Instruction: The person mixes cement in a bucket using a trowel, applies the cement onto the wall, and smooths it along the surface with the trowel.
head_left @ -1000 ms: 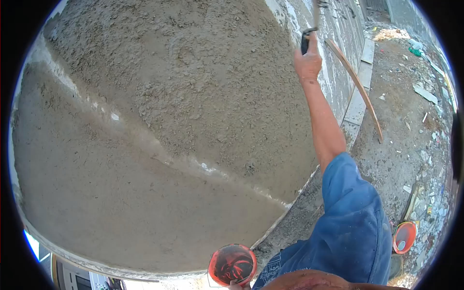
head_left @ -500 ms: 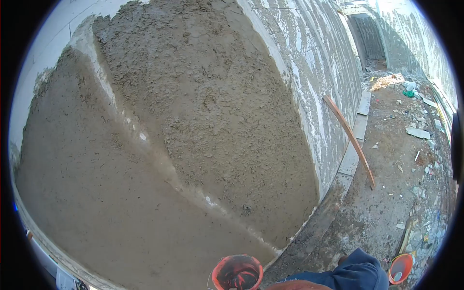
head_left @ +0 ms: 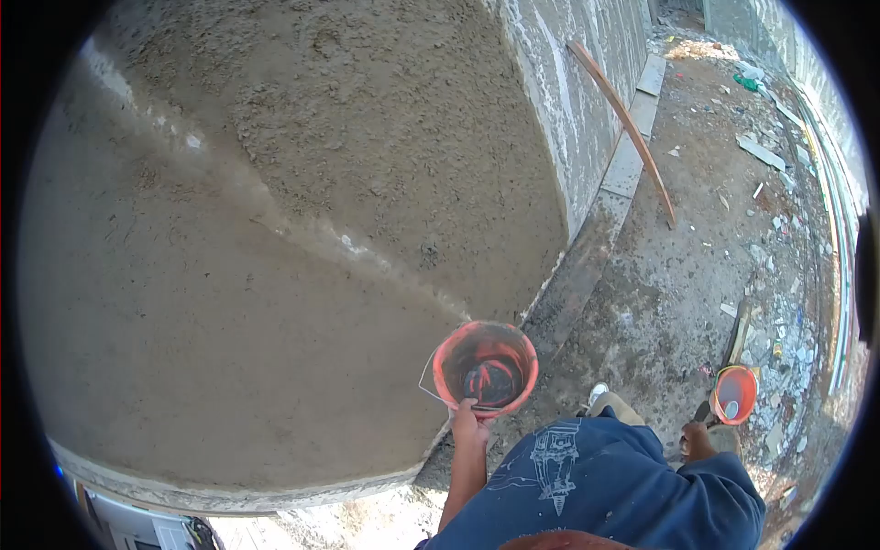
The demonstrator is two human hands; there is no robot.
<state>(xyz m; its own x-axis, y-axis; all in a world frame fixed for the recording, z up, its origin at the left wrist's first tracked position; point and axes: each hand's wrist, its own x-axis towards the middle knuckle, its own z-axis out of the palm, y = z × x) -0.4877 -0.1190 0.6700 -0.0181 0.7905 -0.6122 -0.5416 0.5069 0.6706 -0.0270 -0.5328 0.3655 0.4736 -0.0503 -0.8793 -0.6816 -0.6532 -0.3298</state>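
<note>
My left hand (head_left: pixel 469 429) is closed on the near rim of an orange bucket (head_left: pixel 443 371), which is tilted so its inside faces me. Dark grey residue coats the bucket's inside, with orange streaks at the bottom. Its wire handle hangs at the left. The bucket is in front of the lower edge of a wall covered in wet mortar (head_left: pixel 302 367). At my right side, my right hand (head_left: pixel 698 445) is closed on a small dark tool, apparently a trowel (head_left: pixel 702 412). A second orange bucket (head_left: pixel 746 396), holding greyish liquid and a small pale round container, stands beside that hand.
A long wooden strip (head_left: pixel 623 128) leans on the wall at the right. Flat boards (head_left: pixel 628 165) lie along the wall's foot. Rubble and scraps cover the ground (head_left: pixel 779 229), with long pipes or strips (head_left: pixel 839 266) at the far right. A wood piece (head_left: pixel 739 335) lies beyond the second bucket.
The view has tilted down and shifted. The orange bucket has come further into view and both hands now show, the left gripping its rim.
</note>
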